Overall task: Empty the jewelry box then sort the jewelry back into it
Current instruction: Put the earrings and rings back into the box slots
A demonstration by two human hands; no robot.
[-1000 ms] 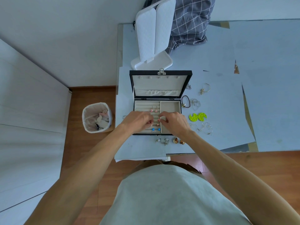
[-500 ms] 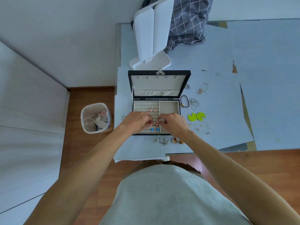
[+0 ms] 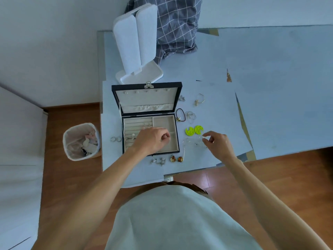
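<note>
So the jewelry box (image 3: 150,120) sits open near the left edge of the worktop (image 3: 270,87), lid propped up on the far side, and most of the loose stuff is scattered to its right and along its near edge. The right hand (image 3: 219,144) is over the tangle of thin silver hoops (image 3: 193,142) just right of the box, thumb and forefinger narrowed to a pinch with the fingertips (image 3: 204,137) at the far-right end of that wire; looks like they're on a thin clear or silvery bit but honestly it's too fine to say if anything is actually caught. The left hand (image 3: 153,139) is down in the box over the ring rolls, fingers curled with the tips bunched near the divider, can't tell if it's holding a piece. My guess on handling: this wire stuff weighs nothing, bends easily and snags on its neighbours, so I'd take one hoop by its rim and lift slowly so the rest doesn't drag along. The neon yellow earrings (image 3: 194,130) just far of the fingers look like stiff flat discs, easy edge pinch. The amber pair (image 3: 176,159) and small silver studs (image 3: 158,161) lie by the near edge of the box, well clear of both hands
</note>
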